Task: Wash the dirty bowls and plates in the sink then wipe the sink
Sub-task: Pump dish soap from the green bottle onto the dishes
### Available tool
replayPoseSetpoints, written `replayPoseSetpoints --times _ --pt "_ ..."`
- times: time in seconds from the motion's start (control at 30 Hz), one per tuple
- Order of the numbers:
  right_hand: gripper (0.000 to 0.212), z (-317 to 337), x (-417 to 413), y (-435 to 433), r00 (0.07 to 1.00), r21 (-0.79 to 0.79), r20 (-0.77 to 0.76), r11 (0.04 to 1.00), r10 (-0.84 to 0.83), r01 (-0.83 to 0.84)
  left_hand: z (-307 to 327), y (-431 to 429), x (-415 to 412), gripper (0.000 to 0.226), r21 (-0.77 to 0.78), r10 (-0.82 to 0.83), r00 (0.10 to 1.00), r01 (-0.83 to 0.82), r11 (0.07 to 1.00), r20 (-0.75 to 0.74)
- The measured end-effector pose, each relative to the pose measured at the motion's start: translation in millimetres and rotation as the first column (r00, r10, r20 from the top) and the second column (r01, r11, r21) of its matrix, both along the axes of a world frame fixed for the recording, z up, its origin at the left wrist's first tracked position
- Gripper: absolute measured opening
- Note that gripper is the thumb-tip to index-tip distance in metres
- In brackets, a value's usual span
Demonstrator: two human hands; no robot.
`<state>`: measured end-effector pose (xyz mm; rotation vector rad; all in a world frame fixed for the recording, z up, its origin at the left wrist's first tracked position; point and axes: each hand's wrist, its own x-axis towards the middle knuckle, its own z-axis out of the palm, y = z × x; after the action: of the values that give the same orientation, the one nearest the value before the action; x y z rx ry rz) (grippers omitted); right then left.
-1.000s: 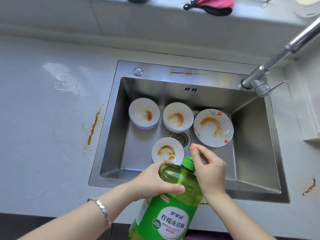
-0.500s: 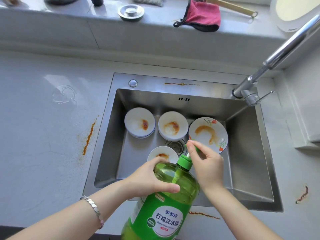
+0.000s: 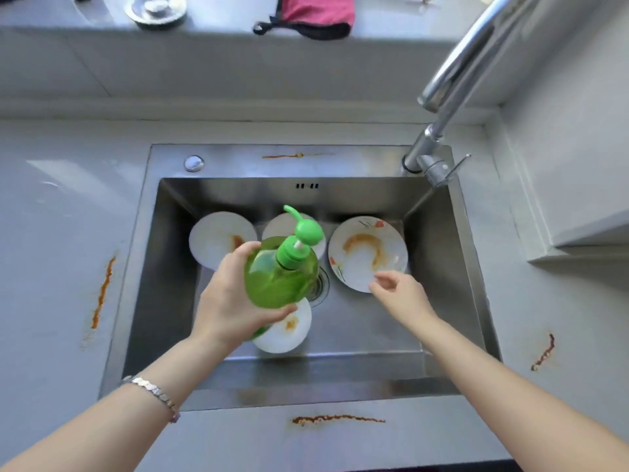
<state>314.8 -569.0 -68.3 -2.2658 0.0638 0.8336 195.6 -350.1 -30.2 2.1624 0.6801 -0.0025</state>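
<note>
My left hand (image 3: 226, 298) grips a green dish-soap bottle (image 3: 277, 277) and holds it over the steel sink (image 3: 442, 301), its pump head (image 3: 306, 229) raised and pointing away from me. My right hand (image 3: 398, 294) is open beside the bottle, fingers loosely apart, just in front of a flowered plate (image 3: 367, 253) smeared with orange sauce. A stained white plate (image 3: 218, 240) lies at the back left. A bowl (image 3: 279, 223) at the back centre is mostly hidden by the bottle. A small stained bowl (image 3: 289, 328) sits under the bottle near the front.
The tap (image 3: 459, 83) rises at the sink's back right, its lever (image 3: 442, 168) beside it. Orange smears mark the counter at left (image 3: 102, 291), front (image 3: 337, 419) and right (image 3: 544, 352). A pink cloth (image 3: 316, 11) and a metal strainer (image 3: 156, 8) lie on the back ledge.
The bottle has moved forward over the sink and tipped away from me. My right hand has come off the pump head and moved right, toward the flowered plate.
</note>
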Motion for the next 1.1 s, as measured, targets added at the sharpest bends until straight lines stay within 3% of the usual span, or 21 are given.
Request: replayPoseSetpoints --times 0.13,0.23,0.33,0.5,0.6,0.67,0.87,1.0,1.1 --pt "0.031 -61.3 20.0 -38.2 0.982 -0.171 -0.11 0.976 -0.153 0.132 -26.0 -16.7 11.3 0.098 -0.07 0.135 0.991 -0.136 0.988 -0.019" --pt "0.047 -103.5 40.2 -51.2 0.948 -0.254 -0.157 0.939 -0.276 0.232 -36.1 -31.0 19.4 0.096 -0.08 0.156 0.987 -0.159 0.984 -0.044" --pt "0.057 -140.8 55.1 -53.1 0.908 -0.21 -0.164 0.913 -0.385 0.349 -43.6 -41.1 23.0 0.095 -0.079 0.157 0.986 -0.162 0.984 -0.06" --pt "0.042 -158.7 63.7 -42.3 0.833 -0.113 -0.153 0.847 -0.531 0.519 -50.1 -49.2 26.4 0.096 -0.099 0.203 0.978 -0.207 0.973 -0.05" --pt "0.007 -165.9 67.6 -40.3 0.811 -0.133 -0.12 0.819 -0.573 0.558 -51.3 -51.6 27.9 0.099 -0.11 0.212 0.975 -0.218 0.97 -0.061" --pt "0.017 -170.3 69.8 -40.8 0.797 -0.155 -0.103 0.801 -0.595 0.578 -49.9 -52.0 27.3 0.097 -0.115 0.232 0.971 -0.238 0.964 -0.064" --pt "0.01 -151.2 68.1 -40.5 0.673 -0.104 -0.108 0.681 -0.732 0.725 -42.8 -50.3 26.0 0.093 -0.125 0.264 0.963 -0.269 0.955 -0.06" --pt "0.016 -130.0 65.4 -51.8 0.689 -0.044 -0.12 0.697 -0.715 0.716 -36.6 -43.9 20.1 0.093 -0.138 0.271 0.962 -0.271 0.953 -0.02" --pt "0.016 -123.6 60.1 -63.8 0.78 -0.048 -0.109 0.787 -0.616 0.615 -32.8 -38.7 13.5 0.093 -0.139 0.293 0.956 -0.289 0.947 0.006"
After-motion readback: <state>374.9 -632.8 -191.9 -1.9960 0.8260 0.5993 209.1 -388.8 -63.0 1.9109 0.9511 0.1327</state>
